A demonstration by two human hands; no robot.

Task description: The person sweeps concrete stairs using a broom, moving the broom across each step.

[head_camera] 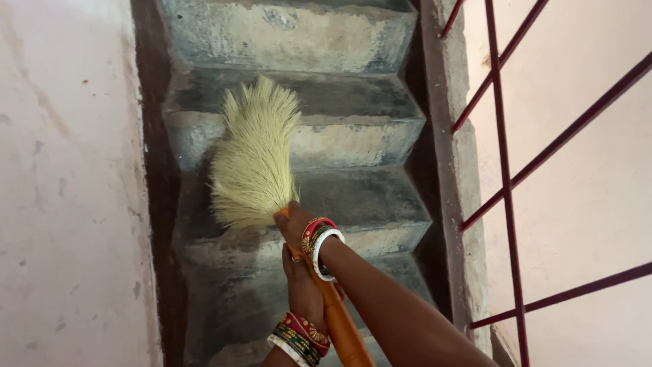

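A broom with a pale straw-coloured bristle head point(252, 160) and an orange handle point(341, 327) points down a flight of worn grey concrete steps point(360, 197). Its bristles rest against the left part of a step. My right hand point(293, 223) grips the handle right where the bristles begin; red, gold and white bangles circle that wrist. My left hand point(303, 289) holds the handle a little lower, closer to me, with several red, green and white bangles on its wrist. Both arms come in from the bottom of the view.
A pale pink plastered wall point(68, 190) runs along the left of the stairs, with a dark strip at its base. On the right a concrete curb point(451, 156) carries a dark red metal railing point(506, 177), with another pale wall behind it.
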